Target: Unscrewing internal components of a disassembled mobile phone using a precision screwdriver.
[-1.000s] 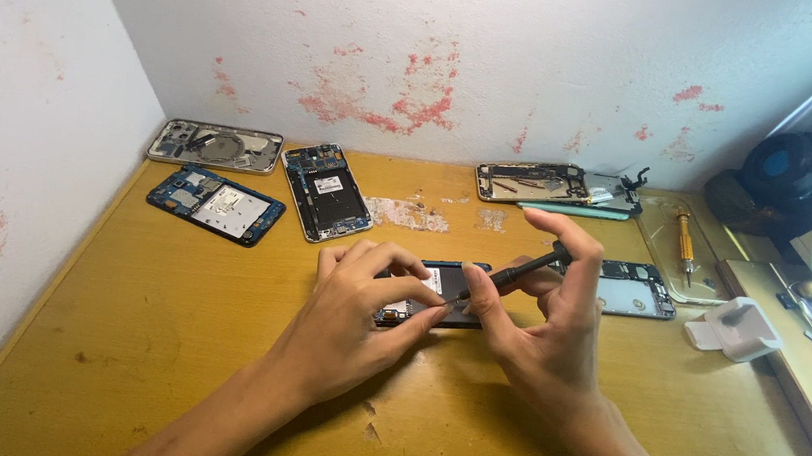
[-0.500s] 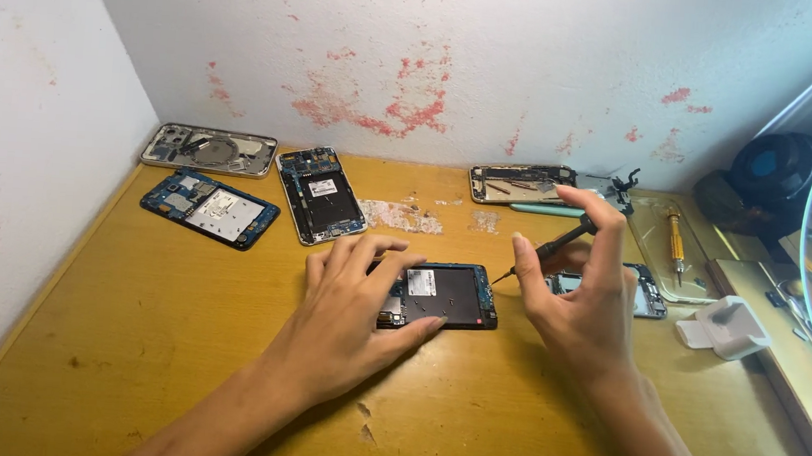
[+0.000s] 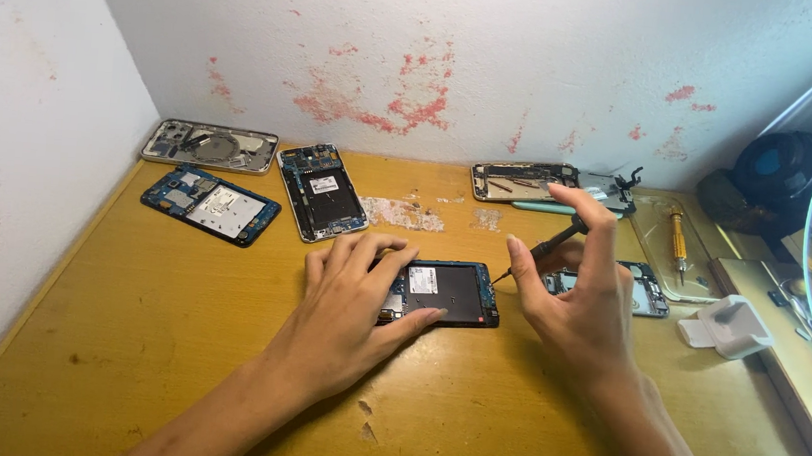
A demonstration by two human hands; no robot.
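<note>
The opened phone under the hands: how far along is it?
Done: the opened phone lies with its back cover off, insides showing. In hand: the left hand pins it flat; the right hand holds a screwdriver, tip at its right edge. Left: the inner frame looks not yet lifted.

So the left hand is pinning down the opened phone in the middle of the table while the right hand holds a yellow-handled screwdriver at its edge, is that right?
Not quite. In the head view the right hand holds a thin dark tool, not the yellow-handled screwdriver, which lies on the table to the right. The left hand does pin down the opened phone.
</note>
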